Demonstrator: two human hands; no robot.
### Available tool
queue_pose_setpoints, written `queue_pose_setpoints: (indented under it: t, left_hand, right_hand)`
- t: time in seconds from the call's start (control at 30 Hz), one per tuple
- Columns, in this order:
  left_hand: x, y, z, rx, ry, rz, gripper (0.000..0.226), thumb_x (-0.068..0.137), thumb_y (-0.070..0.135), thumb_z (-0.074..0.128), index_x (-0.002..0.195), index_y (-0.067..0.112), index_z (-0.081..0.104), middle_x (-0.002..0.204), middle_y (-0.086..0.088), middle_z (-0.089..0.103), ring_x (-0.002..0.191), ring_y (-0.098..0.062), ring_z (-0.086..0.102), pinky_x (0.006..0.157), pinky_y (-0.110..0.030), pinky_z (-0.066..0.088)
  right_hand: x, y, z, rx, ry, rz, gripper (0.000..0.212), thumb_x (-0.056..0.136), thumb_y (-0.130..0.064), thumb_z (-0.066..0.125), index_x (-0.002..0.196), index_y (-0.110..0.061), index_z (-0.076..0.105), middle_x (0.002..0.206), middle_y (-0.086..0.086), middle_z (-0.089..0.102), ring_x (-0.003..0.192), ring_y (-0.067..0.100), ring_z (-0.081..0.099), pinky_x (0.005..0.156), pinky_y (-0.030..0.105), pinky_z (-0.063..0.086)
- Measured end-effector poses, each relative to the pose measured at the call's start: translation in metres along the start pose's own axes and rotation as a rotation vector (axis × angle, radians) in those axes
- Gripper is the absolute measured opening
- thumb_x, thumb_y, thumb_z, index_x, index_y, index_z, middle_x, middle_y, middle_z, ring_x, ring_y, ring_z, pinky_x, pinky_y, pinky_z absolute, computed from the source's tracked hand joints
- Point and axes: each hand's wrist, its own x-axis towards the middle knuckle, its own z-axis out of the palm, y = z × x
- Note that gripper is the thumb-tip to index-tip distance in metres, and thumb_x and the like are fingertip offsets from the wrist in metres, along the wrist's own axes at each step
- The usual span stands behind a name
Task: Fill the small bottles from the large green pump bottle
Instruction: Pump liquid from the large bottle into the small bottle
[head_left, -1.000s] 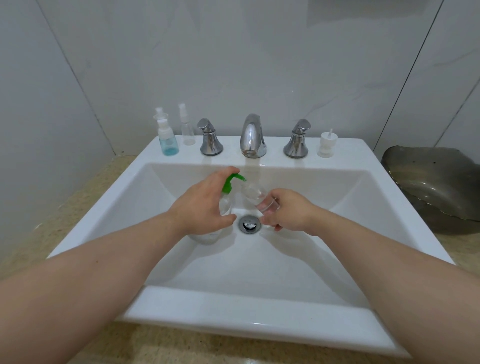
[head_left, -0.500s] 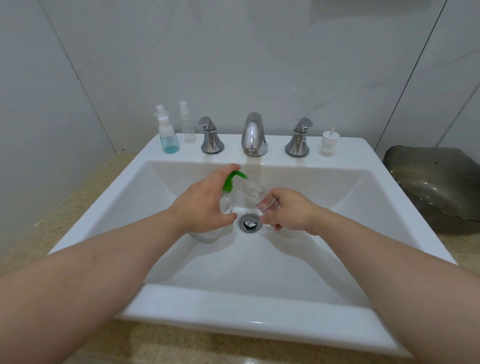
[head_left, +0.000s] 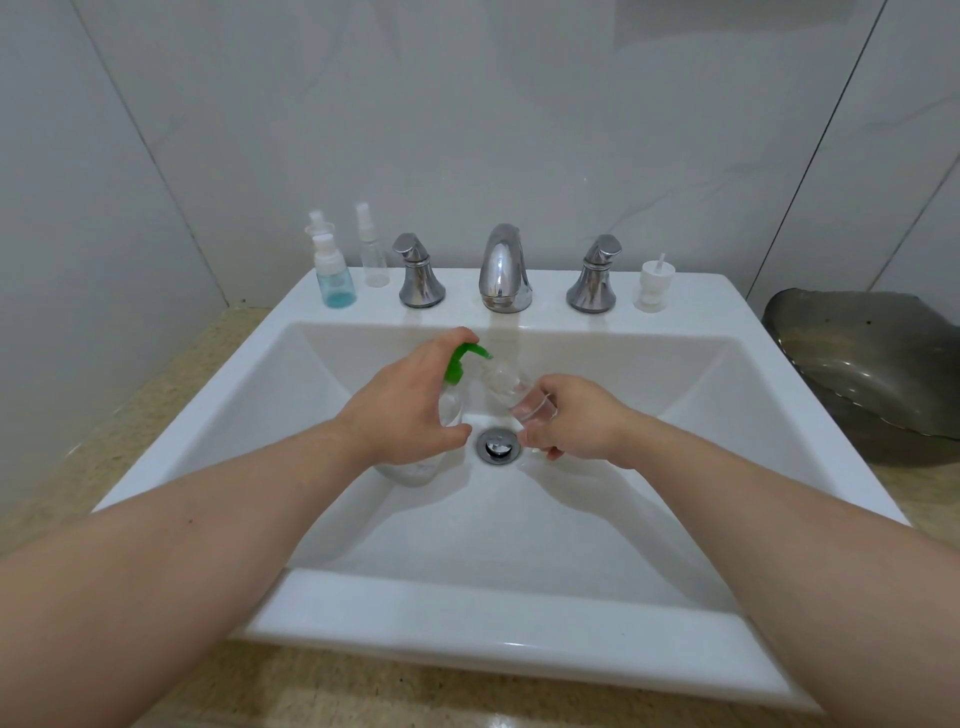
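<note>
The left hand grips the large pump bottle over the sink. Its fingers are curled round the clear body, with the forefinger lying on top of the green pump head and the thumb across the front. The bottle's base shows below the palm, low in the basin.

The right hand holds a small clear bottle, its fingers clamped on the nearer end. The bottle tilts away from these fingers towards the green nozzle, and its far end lies just beside the nozzle tip; whether they touch cannot be told. The drain sits between the two thumbs, just below them.

Beyond the fingers, on the back ledge, stand a small bottle with blue liquid, a clear spray bottle, two chrome handles and the tap, and a loose white pump cap. A dark dish rests on the bench, well to the right of the right hand.
</note>
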Motion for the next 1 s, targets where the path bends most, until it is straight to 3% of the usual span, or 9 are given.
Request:
queue_pose_setpoints:
  t: [0.2,0.4,1.0]
  left_hand:
    - [-0.0003,-0.0022,0.0029,-0.017,0.006,0.009,0.091,0.073,0.028,0.084,0.148,0.025,0.032,0.120,0.013,0.045,0.104,-0.006,0.051,0.095,-0.029,0.046]
    - [-0.0015,-0.0031,0.0022,0.002,0.006,0.007,0.103,0.076,0.030,0.083,0.158,0.032,0.021,0.125,0.019,0.038,0.101,0.001,0.043,0.090,-0.020,0.034]
    - [0.0000,0.0017,0.0006,0.005,-0.003,-0.014,0.097,0.076,0.030,0.085,0.153,0.028,0.027,0.120,0.016,0.041,0.102,-0.002,0.046,0.090,-0.021,0.036]
  right_hand:
    - [-0.0009,-0.0018,0.0009,-0.003,-0.009,-0.003,0.024,0.087,-0.002,0.077,0.105,-0.011,0.064,0.083,-0.001,0.059,0.060,0.013,0.056,0.058,0.023,0.055]
    - [-0.0008,-0.0013,-0.0003,-0.008,-0.003,-0.001,0.023,0.087,-0.003,0.077,0.104,-0.012,0.065,0.083,0.000,0.060,0.061,0.013,0.057,0.061,0.026,0.057]
    - [-0.0010,-0.0018,0.0004,-0.005,-0.007,-0.007,0.025,0.086,-0.003,0.078,0.104,-0.011,0.063,0.082,0.001,0.062,0.066,0.017,0.059,0.062,0.028,0.057]
